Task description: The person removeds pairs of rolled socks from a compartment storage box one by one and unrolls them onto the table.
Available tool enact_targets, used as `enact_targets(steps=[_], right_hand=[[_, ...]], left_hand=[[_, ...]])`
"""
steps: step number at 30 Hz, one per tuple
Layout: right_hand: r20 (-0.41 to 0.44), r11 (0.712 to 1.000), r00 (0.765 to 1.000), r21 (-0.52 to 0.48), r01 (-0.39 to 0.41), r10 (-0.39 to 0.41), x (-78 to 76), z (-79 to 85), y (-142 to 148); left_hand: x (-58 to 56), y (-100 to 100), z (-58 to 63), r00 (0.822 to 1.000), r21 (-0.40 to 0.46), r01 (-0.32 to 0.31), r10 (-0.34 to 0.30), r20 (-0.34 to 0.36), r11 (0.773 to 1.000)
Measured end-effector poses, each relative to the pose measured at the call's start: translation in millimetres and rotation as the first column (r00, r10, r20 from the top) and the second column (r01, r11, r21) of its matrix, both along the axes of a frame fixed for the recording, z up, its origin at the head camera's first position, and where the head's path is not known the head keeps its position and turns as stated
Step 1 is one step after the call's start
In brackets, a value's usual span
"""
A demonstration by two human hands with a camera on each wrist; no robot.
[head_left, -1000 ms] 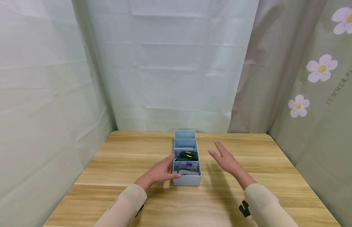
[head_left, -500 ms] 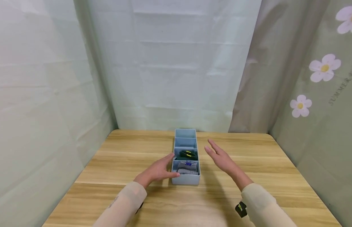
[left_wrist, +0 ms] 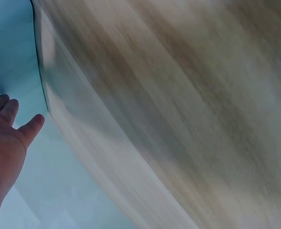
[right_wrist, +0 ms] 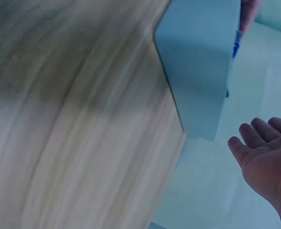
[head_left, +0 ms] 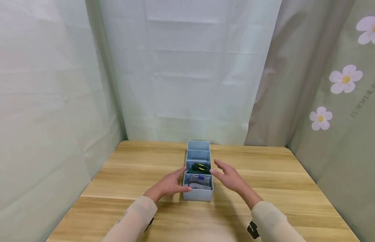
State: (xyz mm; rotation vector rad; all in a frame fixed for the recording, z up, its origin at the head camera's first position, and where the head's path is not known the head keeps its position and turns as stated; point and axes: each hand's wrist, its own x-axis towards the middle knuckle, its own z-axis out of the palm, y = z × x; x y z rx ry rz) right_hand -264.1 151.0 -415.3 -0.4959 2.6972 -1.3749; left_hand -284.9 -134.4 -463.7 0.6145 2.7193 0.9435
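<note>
Curtain hangs behind the table; the box stretches nearward from mid far edge, dividers separating grey cloth from dark cloth. Left hand and right hand flank it, fingers extended, gripping nothing, seemingly to steady it.

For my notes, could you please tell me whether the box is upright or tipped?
Upright: the box stands on the table, its open side facing up, compartments visible from above.

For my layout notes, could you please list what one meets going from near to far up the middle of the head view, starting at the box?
Pale-blue rectangular box's front wall, grey folded cloth with a blue mark, dark folded cloth with yellow stripes, pale hanging sheet.
</note>
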Motion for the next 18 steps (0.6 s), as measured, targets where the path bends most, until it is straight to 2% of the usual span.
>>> enact_targets(steps=[9,14,18], right_hand=[[-0.016,0.999,1.000,0.048,-0.010,0.011,6.2,-17.6,-15],[-0.036,0.998,0.999,0.064,-0.019,0.022,6.1,-19.4,-23],[-0.055,0.995,0.998,0.095,-0.025,0.030,4.8,-21.3,-27]], left_hand=[[0.9,3,-6.2,1.000,0.014,0.001,-0.001,-0.003,1.000],[0.5,2,-5.7,1.000,0.017,-0.021,0.021,0.000,1.000],[0.1,2,-6.1,1.000,0.018,-0.015,0.015,-0.005,1.000]])
